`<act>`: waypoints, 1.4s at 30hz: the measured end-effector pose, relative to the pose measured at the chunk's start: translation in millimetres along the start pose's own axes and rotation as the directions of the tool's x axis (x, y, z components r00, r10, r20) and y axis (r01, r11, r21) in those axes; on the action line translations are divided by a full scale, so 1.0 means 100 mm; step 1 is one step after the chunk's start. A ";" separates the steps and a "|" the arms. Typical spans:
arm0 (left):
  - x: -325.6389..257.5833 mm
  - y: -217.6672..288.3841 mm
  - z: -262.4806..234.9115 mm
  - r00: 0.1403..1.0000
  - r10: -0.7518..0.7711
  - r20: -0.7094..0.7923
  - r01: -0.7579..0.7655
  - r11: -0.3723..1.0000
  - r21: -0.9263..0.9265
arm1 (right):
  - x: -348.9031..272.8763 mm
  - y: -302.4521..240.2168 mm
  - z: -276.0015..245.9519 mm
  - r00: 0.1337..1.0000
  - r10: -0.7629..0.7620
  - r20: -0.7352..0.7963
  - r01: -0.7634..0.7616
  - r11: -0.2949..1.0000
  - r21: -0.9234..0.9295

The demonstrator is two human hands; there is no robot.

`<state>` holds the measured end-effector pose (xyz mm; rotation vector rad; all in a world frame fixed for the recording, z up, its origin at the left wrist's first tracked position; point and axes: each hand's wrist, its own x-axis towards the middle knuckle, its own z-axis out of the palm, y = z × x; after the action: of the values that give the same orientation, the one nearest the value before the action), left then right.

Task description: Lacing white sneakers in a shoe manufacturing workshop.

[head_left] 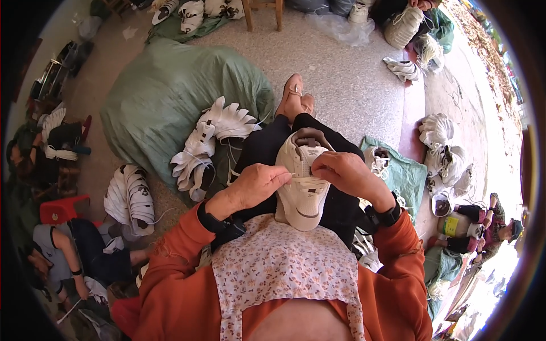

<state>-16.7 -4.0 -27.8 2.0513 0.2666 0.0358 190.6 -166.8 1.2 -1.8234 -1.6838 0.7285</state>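
A cream-white sneaker (302, 207) lies on my lap, its toe pointing toward me and its collar away. A pale shoelace (310, 181) runs across its front. From the left, my left hand (257, 184) pinches an end of the lace between thumb and forefinger beside the shoe. Bent over the opposite edge of the lacing is my right hand (344, 171), fingers closed; what lies between its fingertips is hidden. Beneath the shoe are my dark trousers and a floral apron (284, 258).
A large green sack (176, 85) bulges ahead on the left, with fanned white shoe uppers (199, 150) against it. More stacked uppers (129, 196) stand at left. On the right lie a green cloth (406, 176) and piled shoes (443, 153). Other people (62, 244) sit on both sides.
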 end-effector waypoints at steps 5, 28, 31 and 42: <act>0.01 0.00 0.06 0.999 -0.029 0.021 0.027 0.998 0.050 | 0.10 0.07 -0.07 0.988 -0.094 0.122 0.096 0.995 -0.010; 0.27 0.26 -0.03 0.992 0.117 0.054 -0.127 0.827 0.548 | 0.16 0.11 0.00 0.982 -0.081 0.173 0.051 0.984 0.170; 0.34 0.35 -0.17 0.954 0.292 -0.065 -0.239 0.874 0.422 | 0.15 0.17 0.06 0.983 -0.046 0.178 -0.008 0.956 0.292; 0.58 0.23 -0.41 0.933 0.132 0.336 -0.120 0.991 -0.056 | 0.16 0.12 0.18 0.998 -0.050 0.041 0.047 0.995 0.089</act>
<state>38.0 32.9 6.3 1.9972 -0.0810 -0.2314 187.3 -150.9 -20.2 -1.7120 -1.6899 0.8139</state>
